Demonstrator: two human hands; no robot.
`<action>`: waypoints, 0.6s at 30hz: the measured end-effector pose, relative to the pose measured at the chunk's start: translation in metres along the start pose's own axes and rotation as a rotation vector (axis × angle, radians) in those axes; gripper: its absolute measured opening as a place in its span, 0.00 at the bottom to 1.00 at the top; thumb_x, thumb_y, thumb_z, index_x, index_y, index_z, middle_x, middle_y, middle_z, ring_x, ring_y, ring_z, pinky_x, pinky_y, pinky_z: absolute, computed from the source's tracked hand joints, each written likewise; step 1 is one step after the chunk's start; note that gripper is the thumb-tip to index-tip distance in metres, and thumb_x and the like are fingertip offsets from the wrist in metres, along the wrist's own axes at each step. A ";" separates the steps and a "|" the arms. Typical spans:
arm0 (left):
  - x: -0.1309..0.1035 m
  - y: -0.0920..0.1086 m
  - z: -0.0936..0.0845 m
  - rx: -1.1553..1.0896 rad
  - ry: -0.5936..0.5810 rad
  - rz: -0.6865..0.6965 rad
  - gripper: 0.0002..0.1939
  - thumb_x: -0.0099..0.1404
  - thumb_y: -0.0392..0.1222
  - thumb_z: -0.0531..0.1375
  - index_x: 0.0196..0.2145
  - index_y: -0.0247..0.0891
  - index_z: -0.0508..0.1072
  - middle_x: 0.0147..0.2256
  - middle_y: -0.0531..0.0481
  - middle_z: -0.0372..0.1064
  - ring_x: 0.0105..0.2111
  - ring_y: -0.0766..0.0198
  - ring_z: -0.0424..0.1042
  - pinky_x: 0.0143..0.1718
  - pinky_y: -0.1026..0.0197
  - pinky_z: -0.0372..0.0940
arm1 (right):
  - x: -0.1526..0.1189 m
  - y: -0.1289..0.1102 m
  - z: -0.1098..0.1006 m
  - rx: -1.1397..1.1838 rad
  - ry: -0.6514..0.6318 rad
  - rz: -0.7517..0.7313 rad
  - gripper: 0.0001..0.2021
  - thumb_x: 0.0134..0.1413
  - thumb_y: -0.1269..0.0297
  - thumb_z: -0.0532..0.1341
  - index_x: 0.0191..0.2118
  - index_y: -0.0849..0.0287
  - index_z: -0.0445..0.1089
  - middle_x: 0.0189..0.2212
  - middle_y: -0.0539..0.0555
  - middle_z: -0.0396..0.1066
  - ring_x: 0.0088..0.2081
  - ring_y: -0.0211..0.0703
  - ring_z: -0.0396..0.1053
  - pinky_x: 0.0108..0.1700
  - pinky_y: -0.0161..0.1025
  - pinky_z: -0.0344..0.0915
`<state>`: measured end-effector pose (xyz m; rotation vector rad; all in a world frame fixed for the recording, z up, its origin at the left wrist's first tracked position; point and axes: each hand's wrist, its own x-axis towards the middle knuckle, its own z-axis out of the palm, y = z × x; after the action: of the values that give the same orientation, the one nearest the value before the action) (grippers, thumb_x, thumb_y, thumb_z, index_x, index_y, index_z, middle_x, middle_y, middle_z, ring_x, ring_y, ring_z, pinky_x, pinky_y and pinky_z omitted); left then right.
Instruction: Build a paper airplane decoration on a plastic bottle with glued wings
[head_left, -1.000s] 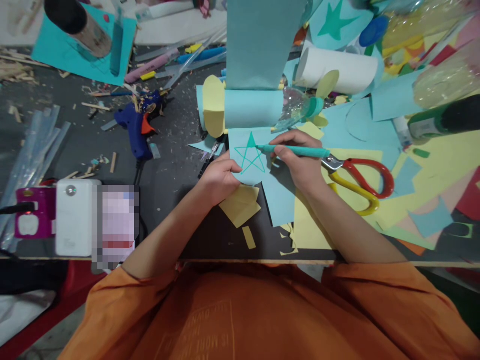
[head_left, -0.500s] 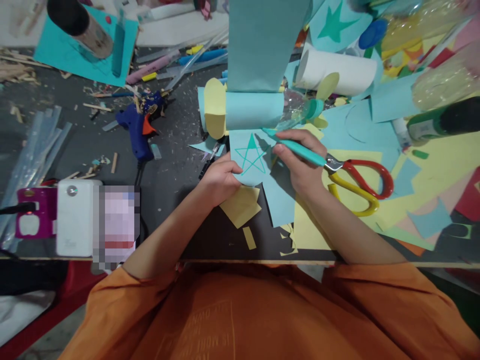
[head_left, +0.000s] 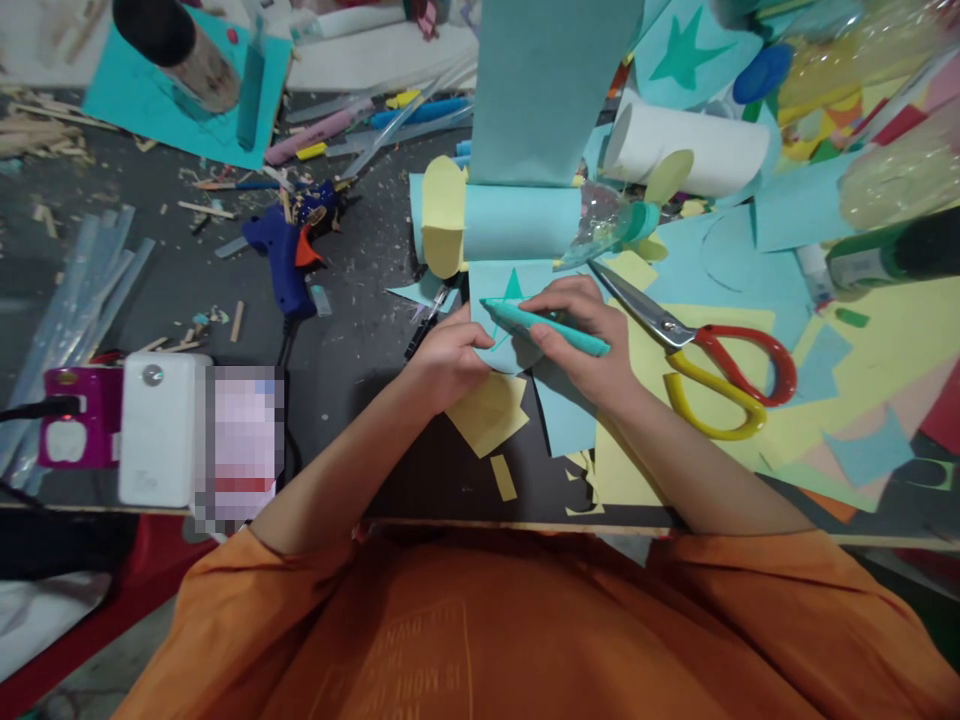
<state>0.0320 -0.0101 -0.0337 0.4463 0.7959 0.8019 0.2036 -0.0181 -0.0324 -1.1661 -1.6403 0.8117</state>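
My right hand (head_left: 589, 335) grips a teal marker (head_left: 570, 335), its tip resting on the left part of a star drawn on a light blue paper flap (head_left: 517, 355). The star's top point is filled in green; the fingers and marker cover much of the rest. My left hand (head_left: 454, 355) pinches the lower left edge of that flap, thumb on top. Just above lies a bottle wrapped in blue paper (head_left: 521, 222), with a yellow paper piece (head_left: 442, 215) at its left end and a clear neck at the right.
Scissors (head_left: 675, 335) with red and yellow handles lie right of my right hand on paper sheets. A blue glue gun (head_left: 285, 255) sits to the left. A white paper roll (head_left: 686, 150) and a blue paper with a green star (head_left: 690, 55) are at upper right. A white power bank (head_left: 163, 430) rests lower left.
My right hand has moved the marker tip down and left, from the star's top right to its left part. My left hand keeps its hold. The whole view has shifted slightly.
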 end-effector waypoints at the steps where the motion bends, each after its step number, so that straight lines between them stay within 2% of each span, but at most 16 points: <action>1: 0.001 0.000 -0.001 0.003 0.001 0.001 0.23 0.44 0.32 0.59 0.41 0.39 0.73 0.39 0.50 0.78 0.47 0.53 0.75 0.50 0.56 0.64 | 0.000 0.000 0.000 0.002 0.000 0.008 0.05 0.55 0.61 0.64 0.36 0.50 0.79 0.32 0.52 0.72 0.41 0.49 0.71 0.46 0.52 0.70; 8: 0.001 -0.001 -0.004 0.071 0.009 0.011 0.20 0.45 0.33 0.59 0.40 0.38 0.73 0.37 0.51 0.77 0.45 0.54 0.75 0.50 0.56 0.65 | 0.000 0.001 -0.001 0.014 -0.032 0.039 0.05 0.55 0.62 0.64 0.37 0.50 0.79 0.33 0.52 0.72 0.41 0.49 0.71 0.47 0.52 0.69; 13: -0.001 0.001 0.000 0.049 0.029 0.003 0.21 0.43 0.34 0.60 0.39 0.39 0.73 0.35 0.52 0.76 0.40 0.57 0.74 0.46 0.58 0.66 | 0.000 0.002 -0.001 0.018 -0.024 0.027 0.05 0.55 0.63 0.64 0.36 0.51 0.79 0.33 0.52 0.73 0.41 0.48 0.71 0.46 0.52 0.69; 18: -0.002 0.003 0.003 0.066 0.073 -0.009 0.20 0.43 0.34 0.59 0.38 0.40 0.73 0.35 0.54 0.75 0.42 0.59 0.73 0.46 0.61 0.65 | 0.001 0.001 -0.001 0.018 -0.018 0.048 0.05 0.55 0.61 0.64 0.36 0.51 0.79 0.32 0.52 0.72 0.41 0.48 0.71 0.46 0.52 0.69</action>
<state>0.0322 -0.0095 -0.0287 0.4737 0.8930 0.7888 0.2044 -0.0171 -0.0331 -1.1927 -1.6214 0.8681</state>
